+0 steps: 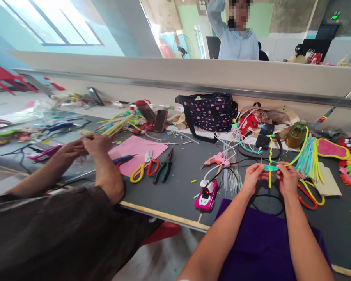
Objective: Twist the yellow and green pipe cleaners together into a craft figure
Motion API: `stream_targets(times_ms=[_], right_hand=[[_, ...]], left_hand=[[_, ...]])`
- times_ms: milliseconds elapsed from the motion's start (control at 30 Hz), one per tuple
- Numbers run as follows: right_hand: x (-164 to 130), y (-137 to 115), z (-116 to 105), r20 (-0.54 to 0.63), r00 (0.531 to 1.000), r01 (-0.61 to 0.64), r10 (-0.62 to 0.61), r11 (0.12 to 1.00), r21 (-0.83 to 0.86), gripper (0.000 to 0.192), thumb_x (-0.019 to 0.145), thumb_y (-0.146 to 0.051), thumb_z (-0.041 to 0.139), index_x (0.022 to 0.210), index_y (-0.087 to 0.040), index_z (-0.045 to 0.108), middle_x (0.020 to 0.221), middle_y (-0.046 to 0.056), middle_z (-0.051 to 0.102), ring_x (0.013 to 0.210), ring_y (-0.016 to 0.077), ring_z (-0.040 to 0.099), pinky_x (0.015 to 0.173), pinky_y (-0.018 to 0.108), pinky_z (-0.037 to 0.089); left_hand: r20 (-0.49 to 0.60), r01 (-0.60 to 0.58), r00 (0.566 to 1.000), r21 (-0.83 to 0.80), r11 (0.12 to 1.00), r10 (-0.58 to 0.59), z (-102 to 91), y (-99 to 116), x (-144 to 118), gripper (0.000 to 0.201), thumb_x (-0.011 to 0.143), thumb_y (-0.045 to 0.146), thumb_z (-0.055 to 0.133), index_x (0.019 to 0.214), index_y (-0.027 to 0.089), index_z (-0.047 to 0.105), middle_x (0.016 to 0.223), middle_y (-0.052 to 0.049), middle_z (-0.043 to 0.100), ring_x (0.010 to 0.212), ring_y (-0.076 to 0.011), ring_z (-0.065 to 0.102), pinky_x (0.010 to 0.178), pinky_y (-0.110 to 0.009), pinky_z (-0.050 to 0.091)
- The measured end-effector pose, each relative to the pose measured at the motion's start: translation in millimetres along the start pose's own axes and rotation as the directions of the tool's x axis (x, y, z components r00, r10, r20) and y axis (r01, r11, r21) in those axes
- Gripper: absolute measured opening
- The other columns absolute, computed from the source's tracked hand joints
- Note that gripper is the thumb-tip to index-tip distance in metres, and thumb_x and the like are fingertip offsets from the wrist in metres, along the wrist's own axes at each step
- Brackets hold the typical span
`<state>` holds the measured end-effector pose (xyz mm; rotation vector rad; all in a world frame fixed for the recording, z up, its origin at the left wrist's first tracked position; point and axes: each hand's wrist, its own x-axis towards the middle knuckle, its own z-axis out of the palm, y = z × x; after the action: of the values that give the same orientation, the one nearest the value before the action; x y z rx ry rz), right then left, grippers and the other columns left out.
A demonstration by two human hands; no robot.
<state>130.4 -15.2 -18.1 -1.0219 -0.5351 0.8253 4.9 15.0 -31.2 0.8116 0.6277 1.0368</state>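
Note:
Between my hands is a teal pipe cleaner, held across a twisted yellow pipe cleaner that stands roughly upright. My left hand pinches the teal piece at its left end. At its right end, the fingers of my right hand are closed on it. A bundle of teal and yellow pipe cleaners lies right of my right hand. Scissors with red and yellow handles rest beside that wrist, partly hidden.
A magenta power strip with plugs and a pink glue gun lie left of my arms. Pliers and scissors lie further left, near a co-worker's hands. A phone and jar stand behind.

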Motion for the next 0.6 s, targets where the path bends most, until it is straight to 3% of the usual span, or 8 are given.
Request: stream_targets(times_ms=[233, 367, 467, 600], right_hand=[[-0.9, 4.4, 0.6, 0.104, 0.987, -0.123, 0.125, 0.992, -0.023, 0.033, 0.060, -0.034, 0.076, 0.085, -0.016, 0.063, 0.064, -0.003, 0.061, 0.045, 0.0065, 0.048, 0.035, 0.016, 0.032], [3.2, 8.3, -0.9, -0.008, 0.999, -0.033, 0.032, 0.999, -0.043, 0.041, 0.060, -0.039, 0.076, 0.092, -0.015, 0.064, 0.064, -0.002, 0.063, 0.043, 0.0066, 0.047, 0.034, 0.015, 0.031], [5.5, 10.2, -2.3, -0.086, 0.996, 0.012, -0.016, 0.999, -0.047, 0.036, 0.060, -0.038, 0.076, 0.084, -0.015, 0.064, 0.062, -0.002, 0.062, 0.041, 0.0054, 0.045, 0.033, 0.014, 0.028], [4.3, 12.0, -1.1, -0.076, 0.997, -0.005, 0.003, 1.000, -0.027, 0.037, 0.059, -0.038, 0.077, 0.085, -0.016, 0.063, 0.061, -0.003, 0.062, 0.040, 0.0050, 0.044, 0.033, 0.014, 0.027]], left_hand=[[-0.022, 0.003, 1.000, 0.004, 1.000, -0.003, -3.5, 1.4, -0.7, 0.042, 0.068, 0.049, 0.071, 0.083, 0.009, 0.066, 0.071, -0.008, 0.069, 0.057, -0.0179, 0.066, 0.053, -0.027, 0.052], [0.020, 0.063, 0.998, 0.015, 0.998, -0.063, -3.3, -0.3, -0.3, 0.040, 0.068, 0.046, 0.071, 0.081, 0.009, 0.066, 0.066, -0.008, 0.068, 0.052, -0.0186, 0.065, 0.049, -0.027, 0.051], [0.030, 0.078, 0.996, 0.021, 0.997, -0.078, -3.3, -1.2, 0.1, 0.042, 0.069, 0.048, 0.070, 0.084, 0.009, 0.065, 0.066, -0.009, 0.068, 0.052, -0.0193, 0.066, 0.049, -0.027, 0.051], [0.022, 0.071, 0.997, 0.030, 0.997, -0.072, -3.8, -1.1, 0.3, 0.044, 0.070, 0.051, 0.068, 0.086, 0.010, 0.064, 0.064, -0.008, 0.068, 0.053, -0.0193, 0.066, 0.048, -0.026, 0.051]])
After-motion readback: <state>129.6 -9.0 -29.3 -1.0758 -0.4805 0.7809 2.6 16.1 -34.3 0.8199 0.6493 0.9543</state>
